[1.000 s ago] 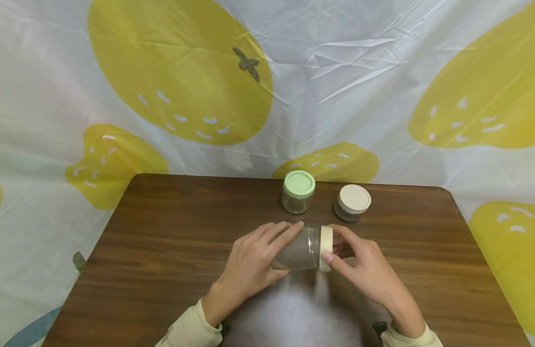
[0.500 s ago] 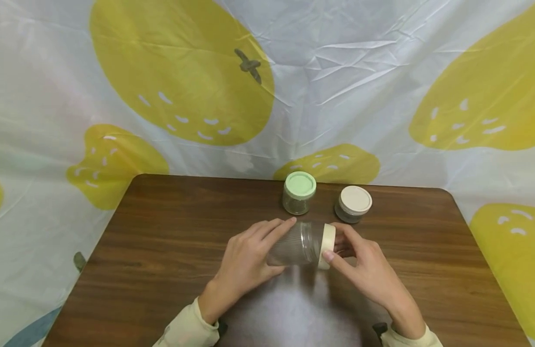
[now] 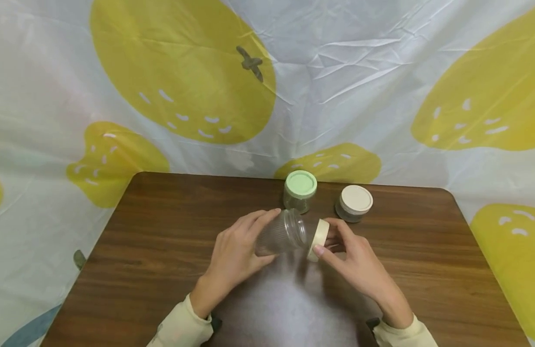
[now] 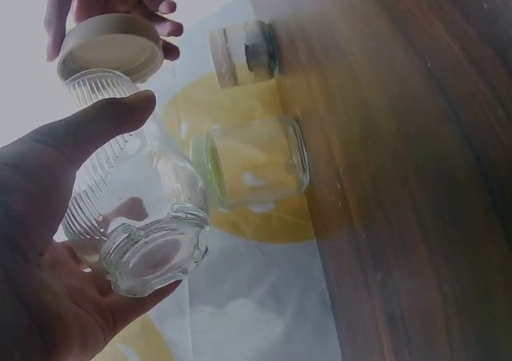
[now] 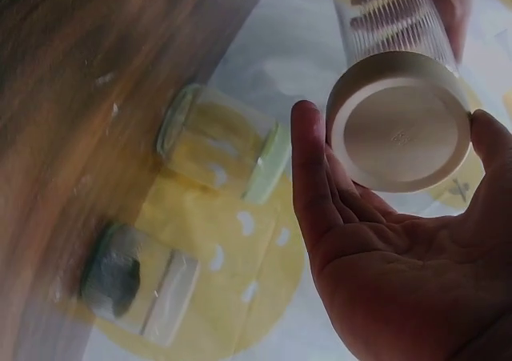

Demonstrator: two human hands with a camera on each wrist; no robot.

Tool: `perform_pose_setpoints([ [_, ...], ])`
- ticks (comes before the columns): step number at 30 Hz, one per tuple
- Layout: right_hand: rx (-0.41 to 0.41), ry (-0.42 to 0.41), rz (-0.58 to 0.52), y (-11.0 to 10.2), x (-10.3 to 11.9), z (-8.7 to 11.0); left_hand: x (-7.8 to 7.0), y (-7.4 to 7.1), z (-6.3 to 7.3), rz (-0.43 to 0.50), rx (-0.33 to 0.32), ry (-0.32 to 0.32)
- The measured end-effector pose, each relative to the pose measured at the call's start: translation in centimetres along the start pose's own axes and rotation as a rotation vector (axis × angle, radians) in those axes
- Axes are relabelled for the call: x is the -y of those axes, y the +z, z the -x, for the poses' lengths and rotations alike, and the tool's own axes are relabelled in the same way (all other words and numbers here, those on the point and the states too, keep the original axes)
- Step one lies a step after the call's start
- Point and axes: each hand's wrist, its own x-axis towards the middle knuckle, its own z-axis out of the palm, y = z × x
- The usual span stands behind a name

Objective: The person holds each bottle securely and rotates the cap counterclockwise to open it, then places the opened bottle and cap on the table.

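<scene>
My left hand (image 3: pixel 239 253) grips a clear ribbed glass jar (image 3: pixel 277 235) around its body, tilted with its mouth toward the right. The jar's thick base (image 4: pixel 156 253) faces the camera in the left wrist view. Between thumb and fingers, my right hand (image 3: pixel 356 260) pinches a cream round lid (image 3: pixel 318 239) by its edge. A narrow gap separates the lid from the jar's mouth in the head view. The lid's flat top (image 5: pixel 400 137) faces the palm in the right wrist view, where it hides the jar's mouth.
A glass jar with a green lid (image 3: pixel 300 183) stands near the table's back edge. To its right is a shorter jar with a cream lid (image 3: pixel 356 198), something dark inside. The wooden table (image 3: pixel 172 217) meets a white cloth (image 3: pixel 337 111) printed with yellow fruit.
The cream lid has come off the jar's mouth, leaving a gap between them. The left hand has drawn the jar leftward and tilted its mouth; the right hand has shifted slightly left with the lid.
</scene>
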Motion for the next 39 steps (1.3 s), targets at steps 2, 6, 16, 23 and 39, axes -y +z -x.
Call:
perform_pose_setpoints([
  [2, 0.012, 0.006, -0.027, 0.7, -0.1, -0.2, 0.3, -0.2, 0.2, 0.028, 0.002, -0.027],
  [6, 0.031, 0.028, -0.076, 2.0, -0.3, -0.6, 1.0, -0.5, 0.6, 0.117, -0.019, -0.069],
  [16, 0.006, 0.096, -0.199, 4.7, -0.1, -2.5, 3.0, -1.0, 0.0, 0.226, -0.034, -0.194],
  [23, 0.062, 0.137, -0.239, 6.0, 0.6, -4.6, 4.4, -1.9, -0.7, 0.322, -0.033, -0.314],
  [39, 0.071, 0.251, -0.271, 9.7, 0.8, -9.1, 7.7, -2.0, -0.8, 0.416, -0.031, -0.493],
])
